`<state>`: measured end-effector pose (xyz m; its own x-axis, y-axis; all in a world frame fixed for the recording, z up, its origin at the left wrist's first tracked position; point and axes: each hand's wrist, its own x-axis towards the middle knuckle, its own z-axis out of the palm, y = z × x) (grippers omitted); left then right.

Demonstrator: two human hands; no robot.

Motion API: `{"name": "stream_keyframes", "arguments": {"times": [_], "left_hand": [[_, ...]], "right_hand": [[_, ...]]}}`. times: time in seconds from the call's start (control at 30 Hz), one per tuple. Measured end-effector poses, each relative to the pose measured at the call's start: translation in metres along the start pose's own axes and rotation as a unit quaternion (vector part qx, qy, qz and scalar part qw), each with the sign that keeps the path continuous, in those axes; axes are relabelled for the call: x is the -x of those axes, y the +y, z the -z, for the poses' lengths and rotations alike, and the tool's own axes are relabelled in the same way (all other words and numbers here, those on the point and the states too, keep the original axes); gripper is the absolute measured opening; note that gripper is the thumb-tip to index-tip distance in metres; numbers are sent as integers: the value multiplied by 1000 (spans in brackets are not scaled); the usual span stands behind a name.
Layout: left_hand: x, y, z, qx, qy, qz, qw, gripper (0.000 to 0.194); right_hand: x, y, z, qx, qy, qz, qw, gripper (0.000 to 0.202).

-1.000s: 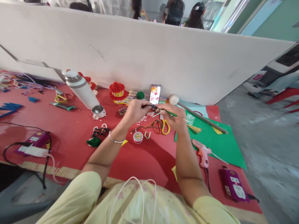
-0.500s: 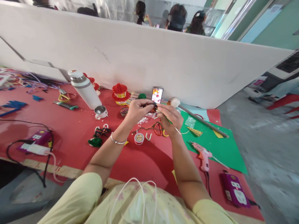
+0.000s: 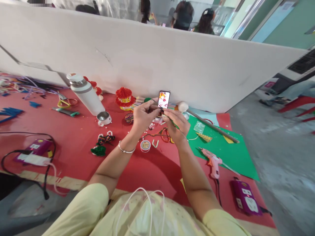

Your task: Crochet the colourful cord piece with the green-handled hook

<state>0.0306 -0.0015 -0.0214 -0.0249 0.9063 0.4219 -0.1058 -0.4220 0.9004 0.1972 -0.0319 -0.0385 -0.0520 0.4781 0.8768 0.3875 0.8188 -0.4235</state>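
Raised over the middle of the table, my left hand (image 3: 142, 118) pinches a small dark piece (image 3: 161, 110), too small to name. My right hand (image 3: 177, 124) is closed at the other side of the same piece, fingertips almost meeting the left ones. A thin pale green strand (image 3: 182, 133) runs along the right palm toward the wrist. Behind the fingers a phone (image 3: 163, 99) leans with a lit picture. Below the hands lie scissors (image 3: 165, 135) with red handles, a spool (image 3: 145, 146) and a bent pale green piece (image 3: 155, 143).
A white flask (image 3: 86, 96) and its cup (image 3: 104, 118) stand left. A red yarn ornament (image 3: 124, 98) is at the back. To the right are a pink glue gun (image 3: 213, 161), a green sheet (image 3: 236, 164) and a purple power strip (image 3: 246, 197). A white partition (image 3: 147, 55) closes the back.
The view has shifted slightly, so most things sit a little further left. My left fingers look more spread above the small dark piece; both hands still hold it at the same spot.
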Motion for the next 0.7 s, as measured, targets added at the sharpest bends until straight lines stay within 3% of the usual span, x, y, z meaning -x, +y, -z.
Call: {"name": "stream_keyframes", "arguments": {"times": [0.1,0.23,0.33,0.47,0.6,0.7], "left_hand": [[0,6,4,77,-17,67,995,46],[-1,14,10,171,-52,199,964,49],[-3,17,14,188,-76,232,951,47],[-7,17,17,174,-129,227,949,45],[-10,14,19,16,-100,124,987,32],[-12,13,21,-58,-109,77,989,23]], "right_hand": [[2,5,-1,17,-5,28,999,29],[5,9,-3,44,-30,26,998,26],[4,11,-1,31,-22,37,999,29],[-4,14,10,-36,-62,21,997,26],[-15,9,22,-34,-131,-21,991,19],[-19,0,29,-26,-137,-60,988,15]]}}
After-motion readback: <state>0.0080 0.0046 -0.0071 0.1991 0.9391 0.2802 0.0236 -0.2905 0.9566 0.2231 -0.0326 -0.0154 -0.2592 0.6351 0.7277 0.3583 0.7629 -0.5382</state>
